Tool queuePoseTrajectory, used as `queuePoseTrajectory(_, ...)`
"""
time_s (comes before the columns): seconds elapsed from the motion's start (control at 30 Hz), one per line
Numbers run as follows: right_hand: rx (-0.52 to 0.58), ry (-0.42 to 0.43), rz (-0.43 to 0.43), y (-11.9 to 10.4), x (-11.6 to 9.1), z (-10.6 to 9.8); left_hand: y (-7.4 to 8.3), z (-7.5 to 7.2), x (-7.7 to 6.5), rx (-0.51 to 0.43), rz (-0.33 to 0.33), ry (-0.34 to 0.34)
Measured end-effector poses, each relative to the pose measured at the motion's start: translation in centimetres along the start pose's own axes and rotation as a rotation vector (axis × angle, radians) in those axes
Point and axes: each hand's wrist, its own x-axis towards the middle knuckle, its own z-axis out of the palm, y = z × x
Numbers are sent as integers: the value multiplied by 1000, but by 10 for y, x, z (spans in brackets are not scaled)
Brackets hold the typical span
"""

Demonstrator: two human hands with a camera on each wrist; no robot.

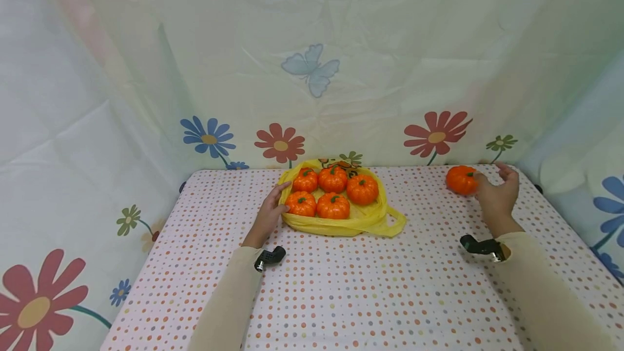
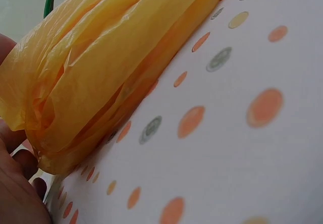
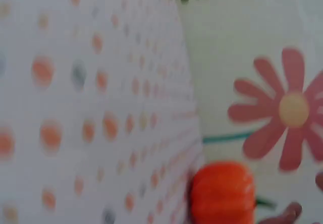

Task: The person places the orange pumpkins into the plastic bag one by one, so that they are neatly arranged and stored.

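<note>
An open yellow plastic bag [image 1: 319, 226] lies on the table with several small orange pumpkins [image 1: 333, 206] with green stems inside. At its left edge my left hand [image 1: 269, 213] pinches the rim. In the left wrist view, fingers [image 2: 17, 166] show at the gathered end of the yellow plastic bag [image 2: 116, 57]. One more orange pumpkin [image 1: 461, 180] sits apart at the back right. Beside it is my right hand [image 1: 499, 199], thumb and fingers spread, the thumb at the pumpkin's right side. The right wrist view has the pumpkin [image 3: 223, 192] near some fingertips [image 3: 290, 214], slightly blurred.
The table [image 1: 341, 291] wears a white cloth with coloured dots. A flowered curtain [image 1: 356, 96] hangs along its back and at both sides. From the bag's right side a handle loop [image 1: 397, 223] sticks out.
</note>
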Motion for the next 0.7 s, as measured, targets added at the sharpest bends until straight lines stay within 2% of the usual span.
queuePoseTrajectory(0.07,-27,-104,89,9,12,-7,-1,0,0,-7,-4,2)
queuePoseTrajectory(0.13,-79,-214,134,17,19,-11,-1,-1,0,-15,-8,0)
queuePoseTrajectory(0.2,-144,-305,124,26,22,-13,-2,-1,0,-14,-13,-2)
queuePoseTrajectory(0.27,-188,-346,93,34,24,-13,-2,-1,0,-11,-9,-6)
queuePoseTrajectory(0.47,-239,-352,2,38,22,-8,-2,-1,0,-17,-8,-3)
queuePoseTrajectory(0.7,-278,-308,13,36,24,-6,1,-1,0,-19,-10,-10)
